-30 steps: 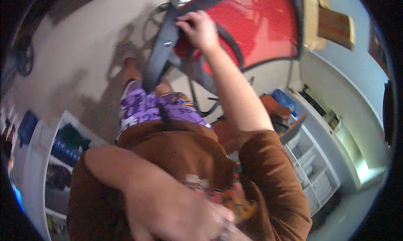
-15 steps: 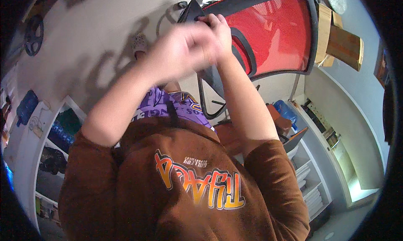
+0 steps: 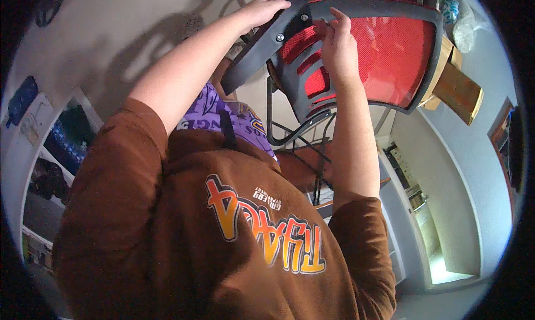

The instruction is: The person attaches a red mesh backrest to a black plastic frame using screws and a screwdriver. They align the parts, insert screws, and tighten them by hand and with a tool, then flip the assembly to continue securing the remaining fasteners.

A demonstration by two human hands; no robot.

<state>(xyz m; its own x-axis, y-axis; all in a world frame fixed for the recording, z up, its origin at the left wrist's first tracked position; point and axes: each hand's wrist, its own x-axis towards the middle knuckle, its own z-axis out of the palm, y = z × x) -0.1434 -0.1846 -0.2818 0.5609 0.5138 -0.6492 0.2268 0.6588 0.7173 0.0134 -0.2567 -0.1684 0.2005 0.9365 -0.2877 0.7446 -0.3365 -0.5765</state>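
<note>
A red mesh chair back (image 3: pixel 390 58) with a black frame is held up in front of me, above my brown shirt and purple shorts. A black curved bar (image 3: pixel 267 44) with bolts runs along its left side. My left hand (image 3: pixel 266 9) grips the top end of that bar. Just to the right, my right hand (image 3: pixel 337 47) lies against the black ribbed support (image 3: pixel 304 83) on the chair back, its fingertips pinching the frame's upper edge. What the fingertips pinch is too small to tell.
A white shelf unit (image 3: pixel 50 153) with dark items stands at the left. Another white shelf (image 3: pixel 407 208) stands at the lower right. Wooden boards (image 3: pixel 454 86) lean behind the chair back. A black wire chair base (image 3: pixel 301 153) sits below it on the beige floor (image 3: pixel 111 36).
My left arm has come up from my chest to the black bar. My right hand has shifted from the bar onto the chair back's frame. The chair back now sits closer and more upright.
</note>
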